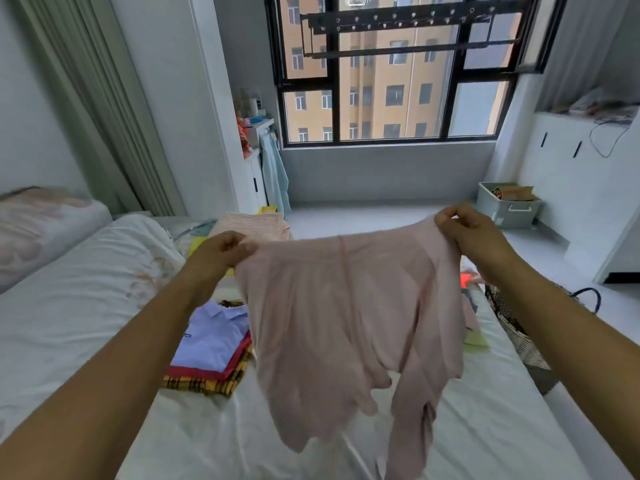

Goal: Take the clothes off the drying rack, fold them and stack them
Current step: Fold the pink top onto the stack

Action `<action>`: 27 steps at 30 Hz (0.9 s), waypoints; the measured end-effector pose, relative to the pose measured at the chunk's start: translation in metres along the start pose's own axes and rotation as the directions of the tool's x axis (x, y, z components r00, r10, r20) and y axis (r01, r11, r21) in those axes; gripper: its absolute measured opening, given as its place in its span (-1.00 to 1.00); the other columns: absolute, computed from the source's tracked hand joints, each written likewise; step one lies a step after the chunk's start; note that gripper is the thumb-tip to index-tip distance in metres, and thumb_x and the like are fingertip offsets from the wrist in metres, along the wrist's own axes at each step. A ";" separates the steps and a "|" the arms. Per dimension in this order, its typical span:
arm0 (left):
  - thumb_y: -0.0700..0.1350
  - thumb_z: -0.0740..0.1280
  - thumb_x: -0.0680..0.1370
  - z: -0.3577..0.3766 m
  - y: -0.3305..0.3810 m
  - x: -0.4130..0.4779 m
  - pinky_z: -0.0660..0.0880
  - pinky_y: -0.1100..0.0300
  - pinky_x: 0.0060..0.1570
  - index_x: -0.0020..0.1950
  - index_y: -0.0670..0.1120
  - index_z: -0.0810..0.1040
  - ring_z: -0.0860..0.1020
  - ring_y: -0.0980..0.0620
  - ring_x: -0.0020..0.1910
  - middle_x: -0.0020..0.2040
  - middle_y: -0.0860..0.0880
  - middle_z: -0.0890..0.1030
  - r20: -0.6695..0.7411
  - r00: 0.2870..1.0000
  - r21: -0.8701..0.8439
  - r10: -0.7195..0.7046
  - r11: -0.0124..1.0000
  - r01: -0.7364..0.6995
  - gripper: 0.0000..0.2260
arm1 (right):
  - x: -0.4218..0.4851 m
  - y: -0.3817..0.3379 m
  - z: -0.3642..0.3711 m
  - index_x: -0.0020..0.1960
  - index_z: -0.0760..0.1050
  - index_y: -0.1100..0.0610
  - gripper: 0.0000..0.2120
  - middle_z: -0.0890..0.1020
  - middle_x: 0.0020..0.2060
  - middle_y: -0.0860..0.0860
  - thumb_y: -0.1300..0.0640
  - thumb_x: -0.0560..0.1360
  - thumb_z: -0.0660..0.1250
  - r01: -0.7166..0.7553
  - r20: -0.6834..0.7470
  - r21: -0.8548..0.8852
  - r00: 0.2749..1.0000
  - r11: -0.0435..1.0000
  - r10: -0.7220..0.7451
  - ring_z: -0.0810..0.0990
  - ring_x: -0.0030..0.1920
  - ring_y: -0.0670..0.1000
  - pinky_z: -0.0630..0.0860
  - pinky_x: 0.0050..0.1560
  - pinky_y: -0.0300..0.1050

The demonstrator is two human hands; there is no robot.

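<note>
You are holding a pink shirt [346,306] in the air above the bed [485,427], toward its right edge. The shirt's lower hem and sleeves are hanging just over the white sheet. Your left hand [221,252] is pinching the upper left corner of the shirt, with its fingers curled together and clamped on the cloth. Your right hand [474,233] is gripping the upper right corner in the same way, so the top edge is stretching between both hands.

A stack of folded clothes [211,358] is lying on the bed just beside the hanging shirt, on its left; the top layer is pale blue. A white quilt [86,289] is covering the left edge of the bed. A woven basket [512,327] is standing against the right edge. A striped shirt [252,225] is lying at the far end of the bed. A storage box [507,207] is sitting on the floor beyond. The drying rack [415,24] is hanging high in front of the window [381,109].
</note>
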State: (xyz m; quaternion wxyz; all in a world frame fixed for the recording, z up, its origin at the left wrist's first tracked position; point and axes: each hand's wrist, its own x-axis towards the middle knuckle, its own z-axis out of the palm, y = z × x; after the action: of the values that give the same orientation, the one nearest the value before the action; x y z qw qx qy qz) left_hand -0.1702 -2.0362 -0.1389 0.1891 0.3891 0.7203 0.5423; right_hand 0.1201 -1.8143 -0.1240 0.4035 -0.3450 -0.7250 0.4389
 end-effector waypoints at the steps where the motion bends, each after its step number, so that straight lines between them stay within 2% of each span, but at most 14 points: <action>1: -0.08 0.39 0.49 0.005 -0.001 -0.004 0.41 0.21 -0.14 -0.05 -0.21 0.55 0.48 0.05 -0.21 -0.17 -0.05 0.56 0.057 0.998 -0.014 -0.007 1.000 0.007 -0.80 | 0.002 -0.006 -0.002 -0.25 0.46 -0.02 -0.80 0.47 -0.34 -0.05 0.13 0.55 0.26 0.003 -0.032 0.034 0.999 0.999 -0.002 0.37 -0.32 -0.07 0.28 -0.29 -0.16; 3: -0.01 0.40 0.43 0.016 -0.016 -0.017 0.48 0.12 -0.04 -0.01 -0.16 0.60 0.58 0.00 -0.11 -0.08 -0.06 0.65 0.199 0.975 0.013 -0.103 0.995 0.102 -0.74 | 0.002 -0.012 -0.006 -0.25 0.45 -0.02 -0.80 0.46 -0.33 -0.05 0.11 0.55 0.25 0.018 -0.036 -0.004 0.999 1.000 -0.018 0.37 -0.31 -0.06 0.28 -0.29 -0.15; 5: -0.07 0.37 0.50 0.015 -0.032 -0.019 0.47 0.09 -0.15 -0.14 -0.17 0.58 0.54 -0.06 -0.20 -0.21 -0.08 0.62 0.122 0.982 -0.041 -0.142 0.988 0.148 -0.83 | -0.002 -0.010 -0.011 -0.23 0.44 -0.01 -0.81 0.47 -0.33 -0.03 0.11 0.56 0.24 0.062 0.044 -0.182 0.998 0.981 -0.054 0.37 -0.33 -0.06 0.28 -0.32 -0.16; 7: -0.10 0.33 0.53 0.001 -0.032 -0.012 0.30 0.15 -0.34 -0.28 -0.20 0.44 0.35 -0.01 -0.34 -0.37 -0.08 0.40 0.002 0.992 -0.009 -0.124 0.992 0.125 -0.75 | -0.007 -0.005 -0.013 -0.20 0.44 -0.03 -0.83 0.51 -0.30 -0.02 0.08 0.57 0.22 0.093 0.150 -0.359 0.988 0.929 -0.041 0.41 -0.31 -0.06 0.31 -0.32 -0.19; 8: -0.09 0.33 0.53 -0.005 -0.028 -0.009 0.24 0.17 -0.36 -0.26 -0.22 0.43 0.30 0.00 -0.35 -0.36 -0.10 0.33 -0.001 0.994 0.013 -0.107 0.994 0.107 -0.75 | -0.007 -0.003 -0.014 -0.20 0.44 -0.04 -0.83 0.53 -0.27 -0.02 0.07 0.57 0.21 0.095 0.173 -0.404 0.985 0.910 -0.026 0.42 -0.29 -0.06 0.32 -0.31 -0.20; 12: -0.10 0.34 0.52 -0.018 -0.002 0.014 0.21 0.21 -0.38 -0.15 -0.28 0.52 0.30 0.04 -0.37 -0.33 -0.11 0.36 0.081 0.996 0.086 -0.022 0.996 0.015 -0.77 | 0.011 -0.002 -0.016 -0.14 0.48 0.05 -0.86 0.57 -0.20 0.07 0.07 0.57 0.21 0.057 0.119 -0.393 0.993 0.918 -0.010 0.45 -0.21 0.02 0.34 -0.27 -0.18; 15: -0.09 0.31 0.54 -0.019 -0.002 0.042 0.19 0.21 -0.37 -0.21 -0.21 0.49 0.28 0.03 -0.35 -0.33 -0.09 0.35 0.144 0.987 0.160 -0.066 0.986 0.042 -0.79 | 0.039 0.004 -0.011 -0.10 0.48 0.06 -0.86 0.56 -0.16 0.06 0.06 0.57 0.19 0.044 0.112 -0.454 0.994 0.890 0.007 0.47 -0.16 0.04 0.34 -0.27 -0.19; 17: -0.10 0.31 0.55 -0.014 -0.018 0.066 0.20 0.20 -0.34 -0.23 -0.20 0.50 0.29 0.00 -0.31 -0.32 -0.10 0.37 0.163 0.980 0.230 -0.111 0.970 0.072 -0.79 | 0.059 0.021 -0.001 -0.11 0.46 0.05 -0.85 0.54 -0.21 0.02 0.07 0.58 0.16 0.045 0.135 -0.500 0.990 0.865 0.027 0.45 -0.18 0.04 0.33 -0.27 -0.20; 20: -0.11 0.33 0.54 0.000 -0.047 0.103 0.22 0.21 -0.33 -0.22 -0.18 0.55 0.31 0.03 -0.30 -0.31 -0.08 0.42 0.159 0.978 0.316 -0.134 0.946 0.079 -0.81 | 0.086 0.057 0.022 -0.11 0.42 0.11 -0.84 0.50 -0.21 0.04 0.13 0.60 0.12 -0.019 0.111 -0.461 0.991 0.887 0.079 0.39 -0.19 0.03 0.29 -0.29 -0.23; 24: -0.11 0.36 0.52 0.008 -0.057 0.170 0.23 0.20 -0.32 -0.20 -0.18 0.57 0.34 -0.01 -0.22 -0.30 -0.08 0.44 0.112 0.988 0.257 -0.111 0.963 0.079 -0.85 | 0.139 0.080 0.047 -0.06 0.44 0.13 -0.85 0.50 -0.06 0.03 0.15 0.59 0.12 -0.112 0.032 -0.388 0.990 0.915 0.135 0.41 -0.08 0.01 0.30 -0.24 -0.23; 27: -0.12 0.35 0.53 0.002 -0.042 0.226 0.31 0.24 -0.28 -0.14 -0.14 0.57 0.39 0.04 -0.22 -0.29 -0.03 0.48 0.077 0.996 0.220 -0.044 0.975 0.026 -0.89 | 0.196 0.068 0.056 -0.20 0.43 0.02 -0.81 0.48 -0.21 0.06 0.15 0.58 0.18 -0.057 -0.009 -0.341 0.998 0.938 0.057 0.40 -0.21 -0.01 0.30 -0.26 -0.17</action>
State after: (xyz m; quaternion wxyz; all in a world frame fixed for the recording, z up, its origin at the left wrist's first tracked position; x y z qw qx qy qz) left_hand -0.3251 -1.8662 -0.1447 0.1840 0.4166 0.7740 0.4400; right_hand -0.0053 -1.6413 -0.1474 0.3242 -0.4303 -0.7800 0.3183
